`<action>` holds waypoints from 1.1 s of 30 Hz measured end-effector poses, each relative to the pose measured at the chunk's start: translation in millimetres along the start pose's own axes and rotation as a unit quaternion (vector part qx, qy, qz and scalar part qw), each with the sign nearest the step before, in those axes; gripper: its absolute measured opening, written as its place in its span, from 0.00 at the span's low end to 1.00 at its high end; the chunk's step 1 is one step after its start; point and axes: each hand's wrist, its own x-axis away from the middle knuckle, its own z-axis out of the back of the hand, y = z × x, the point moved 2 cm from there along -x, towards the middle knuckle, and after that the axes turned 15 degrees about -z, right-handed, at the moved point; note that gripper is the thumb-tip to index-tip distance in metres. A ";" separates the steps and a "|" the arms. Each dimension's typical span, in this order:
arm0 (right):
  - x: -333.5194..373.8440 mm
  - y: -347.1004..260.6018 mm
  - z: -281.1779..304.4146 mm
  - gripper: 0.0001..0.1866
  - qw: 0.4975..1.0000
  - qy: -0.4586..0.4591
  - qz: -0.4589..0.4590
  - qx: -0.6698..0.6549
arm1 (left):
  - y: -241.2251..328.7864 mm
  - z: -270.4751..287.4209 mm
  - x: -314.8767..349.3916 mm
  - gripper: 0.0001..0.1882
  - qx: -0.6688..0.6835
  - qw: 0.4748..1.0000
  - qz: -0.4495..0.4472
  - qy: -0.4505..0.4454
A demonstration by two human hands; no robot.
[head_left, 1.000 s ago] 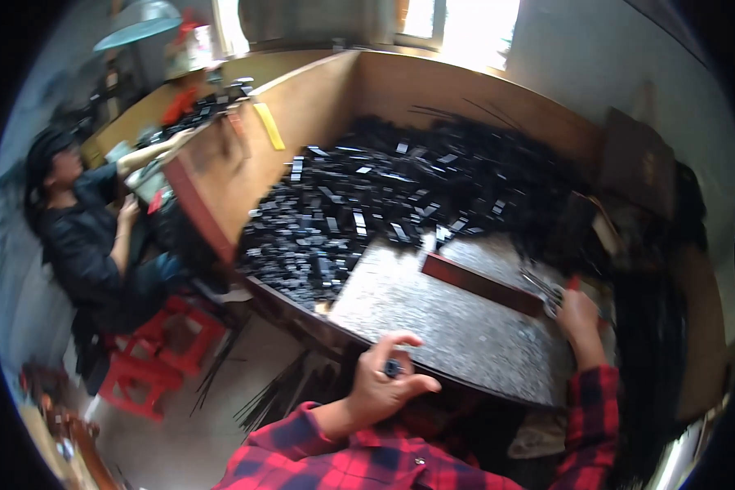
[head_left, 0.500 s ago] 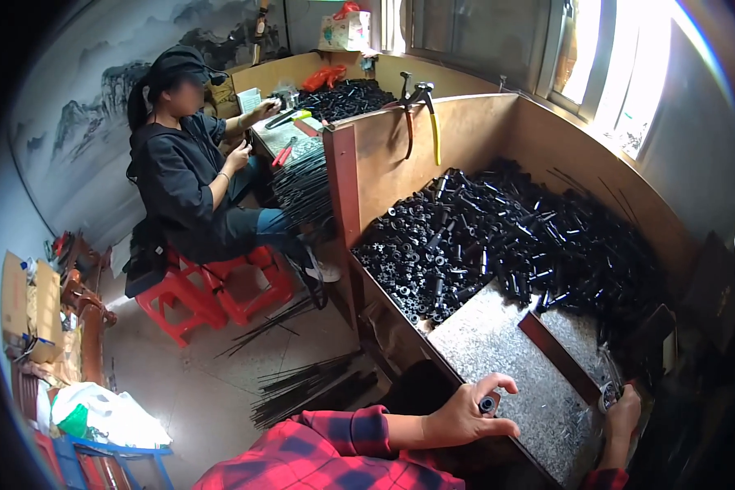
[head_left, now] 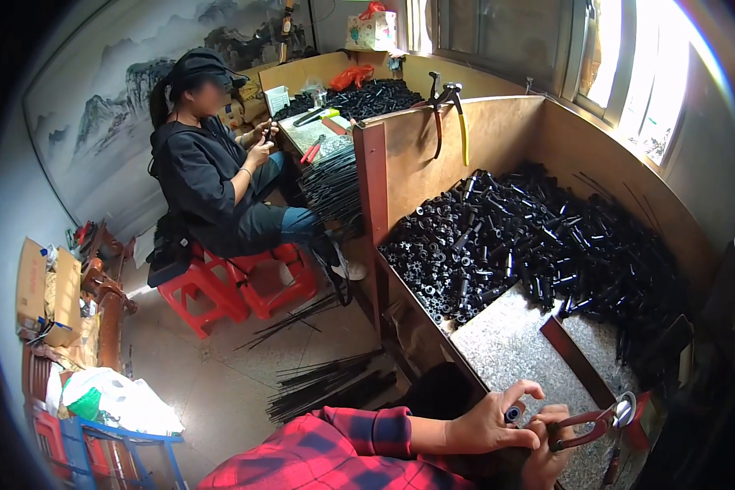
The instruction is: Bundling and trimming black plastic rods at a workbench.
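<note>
Over there, the left forearm [head_left: 429, 435] reaches rightward, the left grip's [head_left: 482, 423] thumb and index finger curved apart; beside that thumb, the right grip [head_left: 543, 451] is curled tight.

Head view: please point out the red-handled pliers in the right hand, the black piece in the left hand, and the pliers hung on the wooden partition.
Held pliers [head_left: 603, 424]: head view, where the red handles meet.
Black piece [head_left: 511, 414]: head view, its round end.
Hanging pliers [head_left: 465, 135]: head view, the yellow handle.

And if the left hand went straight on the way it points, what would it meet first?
Probably the right hand holding the red-handled tool, just to the right of the left hand; depth between them is unclear.
</note>
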 end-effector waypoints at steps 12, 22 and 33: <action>6.6 -26.6 -26.0 0.06 0.999 -0.048 0.002 0.004 | 0.4 2.9 3.8 0.32 0.040 0.999 0.000 -0.002; 4.7 -26.0 -25.7 0.04 0.999 -0.042 -0.011 0.011 | -3.2 3.7 3.2 0.34 0.031 0.999 -0.007 -0.011; 4.7 -27.3 -26.9 0.06 0.999 -0.027 0.008 0.027 | -6.0 3.1 3.1 0.32 0.028 0.999 -0.014 -0.004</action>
